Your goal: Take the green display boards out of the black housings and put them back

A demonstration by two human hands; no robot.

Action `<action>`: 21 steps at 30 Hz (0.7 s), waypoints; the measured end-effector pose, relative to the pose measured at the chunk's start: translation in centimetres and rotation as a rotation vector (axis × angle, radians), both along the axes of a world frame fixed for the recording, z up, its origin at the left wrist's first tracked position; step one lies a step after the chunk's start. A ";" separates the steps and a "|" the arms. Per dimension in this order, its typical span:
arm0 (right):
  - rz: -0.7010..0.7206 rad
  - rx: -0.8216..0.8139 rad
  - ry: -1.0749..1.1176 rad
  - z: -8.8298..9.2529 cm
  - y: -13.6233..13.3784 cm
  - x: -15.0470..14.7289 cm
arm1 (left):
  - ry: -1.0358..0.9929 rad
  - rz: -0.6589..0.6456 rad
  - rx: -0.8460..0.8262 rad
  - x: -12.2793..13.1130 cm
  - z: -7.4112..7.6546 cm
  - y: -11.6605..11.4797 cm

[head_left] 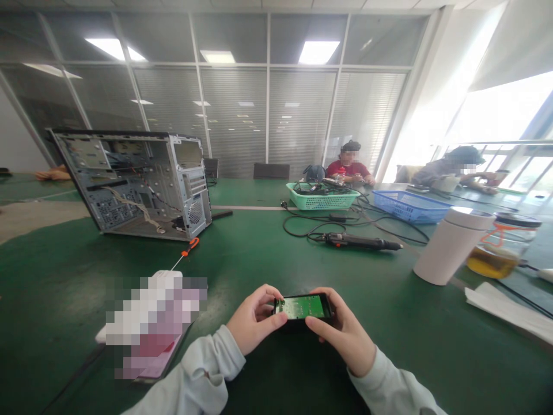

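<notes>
Green-topped workbench (64, 300): open computer tower (133, 184) towards far left corner. Far edge: teal plastic basket (322, 197) holding black cables (313, 188); blue plastic basket (410, 206) just right of it. Near edge, centre: black-framed green circuit board (300, 306), lifted, face up, gripped at opposite ends by left hand (254, 319) and right hand (343, 329).

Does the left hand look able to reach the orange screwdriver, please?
Probably yes, once the left hand releases the board: bare table lies between it and the screwdriver, beside the blurred object.
</notes>
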State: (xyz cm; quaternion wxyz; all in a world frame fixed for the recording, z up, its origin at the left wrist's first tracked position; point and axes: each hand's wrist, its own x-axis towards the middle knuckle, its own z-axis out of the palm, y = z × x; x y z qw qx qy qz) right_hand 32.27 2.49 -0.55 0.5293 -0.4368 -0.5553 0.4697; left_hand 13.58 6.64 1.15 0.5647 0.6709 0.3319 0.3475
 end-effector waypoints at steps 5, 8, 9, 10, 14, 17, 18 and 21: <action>0.005 0.021 -0.007 0.3 -0.2 -0.2 | -0.038 -0.003 -0.029 0.0 -0.1 0.2; -0.014 0.046 -0.033 0.3 -0.3 -0.2 | -0.047 -0.006 -0.062 0.0 -0.1 0.2; -0.021 0.055 -0.044 0.3 -0.3 -0.2 | -0.055 -0.011 -0.074 0.1 -0.1 0.2; -0.028 0.062 -0.053 0.3 -0.2 -0.2 | -0.065 -0.018 -0.084 0.1 -0.1 0.3; -0.035 0.071 -0.069 0.1 -0.1 -0.1 | -0.091 -0.025 -0.102 0.1 -0.1 0.3; -0.038 0.068 -0.076 0.2 -0.2 -0.1 | -0.085 -0.015 -0.091 0.1 -0.1 0.2; -0.041 0.066 -0.078 0.2 -0.2 -0.1 | -0.077 -0.009 -0.083 0.1 -0.1 0.2; -0.053 0.061 -0.082 0.3 -0.2 -0.1 | -0.052 0.013 -0.048 0.1 -0.2 0.2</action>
